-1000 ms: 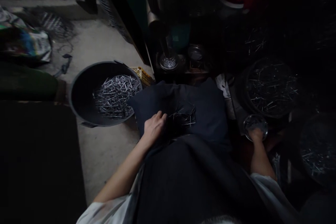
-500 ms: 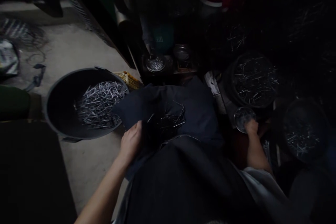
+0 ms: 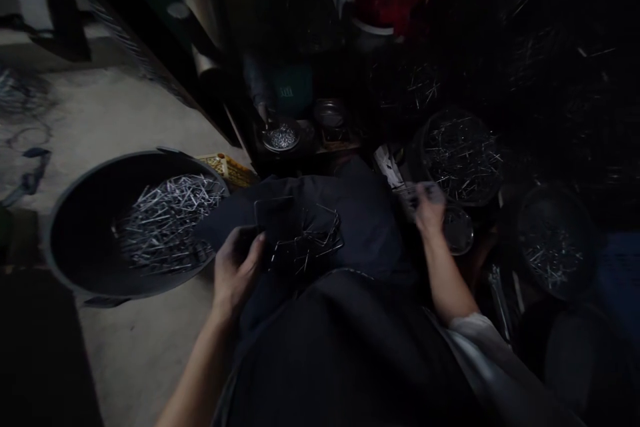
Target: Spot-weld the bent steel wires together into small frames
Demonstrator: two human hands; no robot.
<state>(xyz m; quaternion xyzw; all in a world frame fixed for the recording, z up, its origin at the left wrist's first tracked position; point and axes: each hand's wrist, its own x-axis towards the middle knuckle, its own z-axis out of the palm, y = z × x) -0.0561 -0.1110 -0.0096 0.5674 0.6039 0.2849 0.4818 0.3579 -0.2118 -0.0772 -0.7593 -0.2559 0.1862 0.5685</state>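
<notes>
Concrete floor (image 3: 135,353) is showing left of the lap. Left hand (image 3: 237,273) is pinching bent wire (image 3: 273,199), running forward, then rightward; loose wires (image 3: 320,237) are lying between hands, nearer left. Right hand (image 3: 430,211) is blurring, can't tell grip.

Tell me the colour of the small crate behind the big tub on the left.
Yellow; the crate shows best in the current head view.
</notes>
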